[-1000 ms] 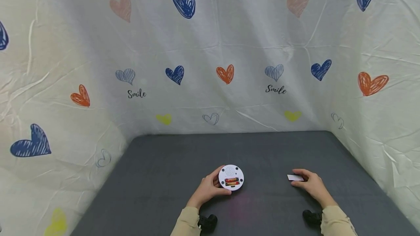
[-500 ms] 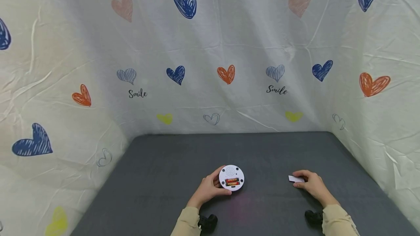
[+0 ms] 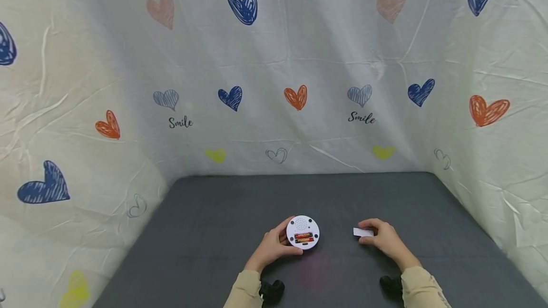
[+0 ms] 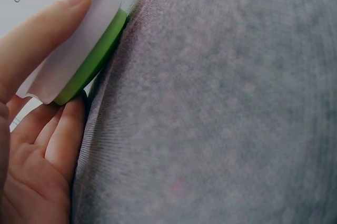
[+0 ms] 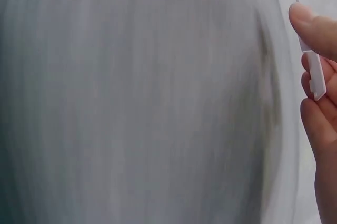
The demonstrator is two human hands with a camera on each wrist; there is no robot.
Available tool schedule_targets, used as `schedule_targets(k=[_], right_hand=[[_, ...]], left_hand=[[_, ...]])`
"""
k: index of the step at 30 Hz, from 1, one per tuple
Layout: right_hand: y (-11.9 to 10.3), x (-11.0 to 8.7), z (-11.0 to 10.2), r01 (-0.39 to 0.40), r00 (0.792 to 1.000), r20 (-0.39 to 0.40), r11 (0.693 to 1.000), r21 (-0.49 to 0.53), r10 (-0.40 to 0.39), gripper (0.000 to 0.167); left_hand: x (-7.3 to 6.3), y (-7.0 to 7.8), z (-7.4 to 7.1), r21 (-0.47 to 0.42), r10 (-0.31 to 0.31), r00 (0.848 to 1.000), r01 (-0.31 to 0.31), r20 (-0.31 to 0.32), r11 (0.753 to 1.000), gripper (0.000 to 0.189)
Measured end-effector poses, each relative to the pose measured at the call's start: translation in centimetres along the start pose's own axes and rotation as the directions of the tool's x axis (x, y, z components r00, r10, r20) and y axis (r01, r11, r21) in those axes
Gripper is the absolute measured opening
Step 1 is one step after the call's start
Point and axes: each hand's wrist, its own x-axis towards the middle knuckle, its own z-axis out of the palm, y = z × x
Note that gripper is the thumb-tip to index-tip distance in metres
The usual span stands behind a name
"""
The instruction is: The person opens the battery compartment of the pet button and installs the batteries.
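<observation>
A round white device (image 3: 301, 226) faces up with its battery compartment uncovered. Two red-and-black batteries (image 3: 304, 237) lie side by side inside it, below a patch of small speaker holes. My left hand (image 3: 274, 245) grips the device by its left edge, thumb at the near rim. The left wrist view shows a green band (image 4: 95, 58) around the device's underside, close over the table. To the right, my right hand (image 3: 385, 240) pinches a small white battery cover (image 3: 362, 232) between thumb and fingers; in the right wrist view a thin edge of the cover (image 5: 316, 76) shows.
A dark grey cloth-covered table (image 3: 239, 198) lies under both hands. White curtains (image 3: 274, 42) printed with hearts stand along the back and both sides. Black wrist-worn cameras (image 3: 272, 291) sit at both cuffs.
My right hand has moved left with the battery cover, closer to the device. My left hand and the device have stayed almost where they were.
</observation>
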Motion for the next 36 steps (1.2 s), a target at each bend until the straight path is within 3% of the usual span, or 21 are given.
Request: schedule_targets(k=[11, 20, 25, 36], right_hand=[[-5.1, 1.3, 5.6, 0.185, 0.98, 0.047, 0.969, 0.165, -0.195, 0.032], [-7.8, 1.3, 8.8, 0.356, 0.922, 0.108, 0.925, 0.134, -0.371, 0.027], [-8.1, 1.3, 9.6, 0.384, 0.913, 0.112, 0.919, 0.09, -0.392, 0.022], [-8.0, 1.5, 10.1, 0.373, 0.916, 0.131, 0.926, 0.062, -0.378, 0.02]], left_hand=[[-1.1, 2.9, 0.2, -0.03, 0.007, 1.0, -0.007, 0.008, 1.0, 0.089], [-1.0, 2.4, 0.1, -0.07, 0.034, 0.999, -0.031, 0.033, 0.997, 0.089], [-1.0, 2.5, 0.0, -0.069, 0.048, 0.998, -0.045, 0.035, 0.997, 0.089], [-0.9, 3.1, 0.0, -0.038, 0.016, 0.999, -0.015, 0.028, 0.999, 0.09]])
